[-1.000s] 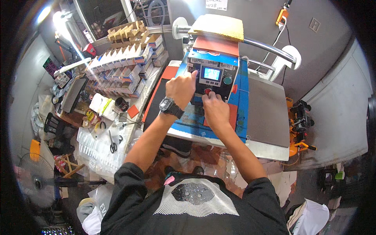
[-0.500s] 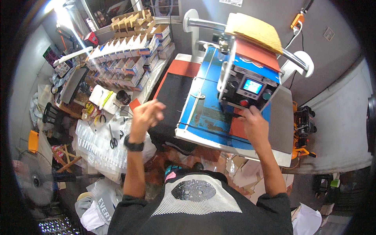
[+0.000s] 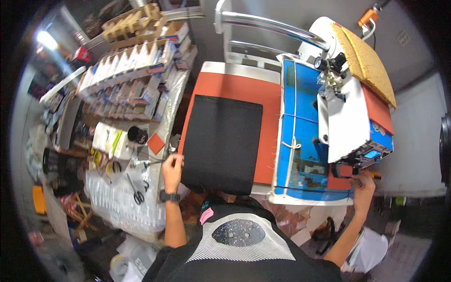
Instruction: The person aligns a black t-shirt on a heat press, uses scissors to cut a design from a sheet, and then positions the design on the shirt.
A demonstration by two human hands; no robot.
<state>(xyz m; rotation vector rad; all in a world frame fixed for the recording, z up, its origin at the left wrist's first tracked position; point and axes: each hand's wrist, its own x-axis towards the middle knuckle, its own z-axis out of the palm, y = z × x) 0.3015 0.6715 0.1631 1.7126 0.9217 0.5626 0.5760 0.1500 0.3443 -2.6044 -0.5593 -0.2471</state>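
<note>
A heat press head point(image 3: 352, 117), white on top with a small lit screen, is swung out to the right over a blue lower bed point(image 3: 300, 94). My right hand point(image 3: 362, 184) is closed round the dark handle at the head's front edge, slightly blurred. On my left, a flat black cloth point(image 3: 221, 141) lies on the orange pad point(image 3: 270, 127) of the press's other bed. My left hand point(image 3: 172, 170) is beside the cloth's near left edge with curled fingers. Whether anything is in them, or whether they touch the cloth, I cannot make out.
Left of the press, a table holds rows of open cardboard boxes point(image 3: 127, 66), black-handled scissors point(image 3: 136, 190), a dark mug point(image 3: 137, 135) and clear plastic sheets point(image 3: 112, 202). A chrome rail point(image 3: 277, 26) runs behind the beds. A yellow-brown slab point(image 3: 366, 66) tops the press head.
The press head has swung right with my right hand on it, uncovering the black cloth and orange pad. My left hand has come down and curled its fingers. My view has shifted.
</note>
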